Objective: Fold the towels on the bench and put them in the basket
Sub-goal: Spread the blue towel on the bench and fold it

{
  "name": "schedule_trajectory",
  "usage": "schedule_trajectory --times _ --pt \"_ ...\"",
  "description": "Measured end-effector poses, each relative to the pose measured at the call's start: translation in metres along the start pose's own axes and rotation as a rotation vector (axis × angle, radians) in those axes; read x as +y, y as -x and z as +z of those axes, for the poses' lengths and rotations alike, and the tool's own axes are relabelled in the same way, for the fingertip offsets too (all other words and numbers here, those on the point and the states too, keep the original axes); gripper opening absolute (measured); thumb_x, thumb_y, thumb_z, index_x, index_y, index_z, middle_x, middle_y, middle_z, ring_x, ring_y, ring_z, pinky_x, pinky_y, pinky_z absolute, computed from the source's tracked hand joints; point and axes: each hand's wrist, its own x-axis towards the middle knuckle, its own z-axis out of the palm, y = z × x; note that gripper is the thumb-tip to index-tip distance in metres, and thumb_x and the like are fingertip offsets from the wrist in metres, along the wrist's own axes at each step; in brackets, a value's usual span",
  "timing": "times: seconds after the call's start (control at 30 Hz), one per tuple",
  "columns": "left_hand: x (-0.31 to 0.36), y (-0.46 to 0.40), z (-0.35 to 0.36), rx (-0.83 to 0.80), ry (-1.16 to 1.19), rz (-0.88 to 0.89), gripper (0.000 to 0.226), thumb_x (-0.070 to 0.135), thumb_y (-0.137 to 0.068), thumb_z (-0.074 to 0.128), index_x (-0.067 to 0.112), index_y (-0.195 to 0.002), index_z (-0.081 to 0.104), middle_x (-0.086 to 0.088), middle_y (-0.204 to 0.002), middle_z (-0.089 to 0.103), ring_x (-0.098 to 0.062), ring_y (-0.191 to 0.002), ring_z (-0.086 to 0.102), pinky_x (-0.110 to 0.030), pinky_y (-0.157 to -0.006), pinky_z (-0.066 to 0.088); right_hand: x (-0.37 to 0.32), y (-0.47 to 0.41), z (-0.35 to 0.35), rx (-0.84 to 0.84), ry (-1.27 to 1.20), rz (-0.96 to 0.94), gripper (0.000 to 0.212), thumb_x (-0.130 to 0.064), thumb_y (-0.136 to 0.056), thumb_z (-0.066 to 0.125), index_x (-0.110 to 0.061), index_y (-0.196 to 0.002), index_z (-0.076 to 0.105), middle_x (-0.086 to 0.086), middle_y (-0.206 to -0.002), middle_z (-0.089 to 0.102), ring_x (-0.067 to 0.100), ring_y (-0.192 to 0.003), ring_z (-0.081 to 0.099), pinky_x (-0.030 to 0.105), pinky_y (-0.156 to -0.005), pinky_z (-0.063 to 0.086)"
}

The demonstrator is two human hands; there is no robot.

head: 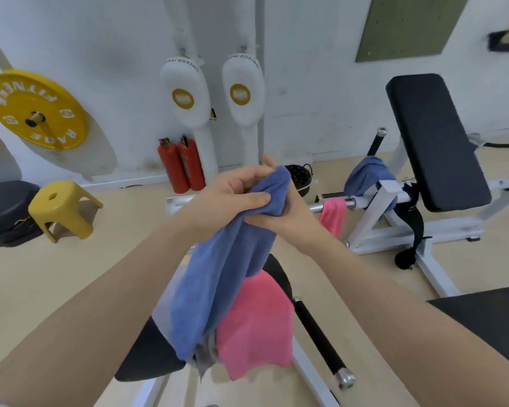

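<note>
A blue terry-cloth towel [218, 277] is held up at its top end by both hands, above the black padded surface [147, 356]. The left hand [227, 198] is curled over the bunched cloth, thumb pressed on it; the right hand [288, 212] is closed around the same bunch from the other side. Both grips are tight on the towel. A pink towel [256, 324] is draped on the surface, just behind the hanging blue cloth.
</note>
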Motion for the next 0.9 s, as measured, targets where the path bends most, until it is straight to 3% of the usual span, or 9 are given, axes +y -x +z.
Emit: schedule_trajectory --times 0.13,0.23,0.33,0.47,0.53,0.63,0.7,0.8,0.9 --pt "0.024 -0.035 0.080 -0.003 -0.113 0.059 0.039 -0.001 -0.082 0.054 0.025 -0.110 0.061 0.019 -0.095 0.070 0.001 -0.098 0.062 -0.015 -0.090 0.046 -0.011 0.038 -0.084 0.013 0.044 -0.009 0.073 0.007 -0.078 0.069 -0.020 -0.135 0.033 -0.008 -0.118 0.054 -0.007 -0.106 0.055 0.017 -0.094 0.046" --pt "0.026 -0.060 0.140 0.067 -0.162 0.082 0.044 0.000 -0.080 0.052 0.027 -0.114 0.060 0.020 -0.097 0.069 0.002 -0.102 0.060 -0.016 -0.094 0.045 -0.012 0.064 -0.145 0.054 0.062 0.051 0.032 0.004 -0.081 0.066 -0.020 -0.099 0.055 -0.011 -0.091 0.062 -0.011 -0.081 0.061 0.009 -0.072 0.048" --pt "0.014 -0.088 0.188 0.114 -0.207 0.071 0.050 0.008 -0.079 0.052 0.043 -0.114 0.056 0.032 -0.103 0.064 0.011 -0.106 0.055 -0.013 -0.097 0.041 -0.004 0.081 -0.201 0.090 0.094 0.088 0.025 -0.001 -0.083 0.065 -0.024 -0.084 0.057 -0.014 -0.075 0.062 -0.012 -0.068 0.060 0.007 -0.061 0.046" --pt "-0.009 -0.137 0.227 0.115 -0.242 0.014 0.052 0.009 -0.085 0.055 0.037 -0.128 0.046 0.019 -0.122 0.057 0.010 -0.114 0.050 -0.010 -0.098 0.038 0.015 0.081 -0.268 0.149 0.117 0.145 0.018 -0.007 -0.084 0.067 -0.024 -0.082 0.061 -0.019 -0.063 0.066 -0.009 -0.065 0.061 0.007 -0.057 0.045" --pt "-0.019 -0.169 0.244 0.139 -0.339 0.007 0.044 0.003 -0.090 0.053 0.025 -0.127 0.050 0.013 -0.112 0.060 0.017 -0.097 0.052 -0.002 -0.086 0.037 0.027 0.077 -0.299 0.221 0.115 0.174 0.010 -0.011 -0.084 0.067 -0.019 -0.088 0.063 -0.013 -0.073 0.068 -0.004 -0.072 0.063 0.012 -0.064 0.049" --pt "-0.036 -0.221 0.264 0.233 -0.358 -0.020 0.020 0.008 -0.090 0.055 0.019 -0.107 0.057 0.011 -0.093 0.060 0.017 -0.076 0.051 -0.001 -0.071 0.038 0.041 0.059 -0.344 0.311 0.116 0.219 0.017 -0.014 -0.086 0.064 -0.012 -0.103 0.062 0.000 -0.091 0.067 0.010 -0.088 0.064 0.024 -0.080 0.052" --pt "-0.047 -0.261 0.269 0.245 -0.300 -0.081 0.005 0.013 -0.090 0.057 0.013 -0.095 0.058 0.006 -0.083 0.058 0.006 -0.067 0.049 -0.006 -0.065 0.039 0.045 0.037 -0.376 0.333 0.143 0.221 0.014 -0.015 -0.087 0.062 -0.014 -0.101 0.062 -0.001 -0.089 0.065 0.012 -0.087 0.063 0.027 -0.081 0.051" --pt "-0.064 -0.318 0.275 0.181 -0.266 -0.137 0.019 0.018 -0.090 0.057 0.000 -0.086 0.057 -0.003 -0.077 0.051 -0.008 -0.070 0.045 -0.023 -0.066 0.037 0.053 0.011 -0.422 0.384 0.149 0.237 0.006 -0.013 -0.089 0.059 -0.017 -0.093 0.062 0.003 -0.087 0.065 0.011 -0.083 0.062 0.027 -0.078 0.051" --pt "-0.071 -0.369 0.283 0.125 -0.219 -0.169 0.019 0.020 -0.090 0.058 0.004 -0.079 0.057 -0.001 -0.073 0.050 -0.011 -0.068 0.045 -0.027 -0.066 0.037 0.059 -0.008 -0.470 0.467 0.103 0.264 0.009 -0.010 -0.089 0.057 -0.006 -0.096 0.061 0.005 -0.085 0.064 0.010 -0.080 0.063 0.024 -0.073 0.052"
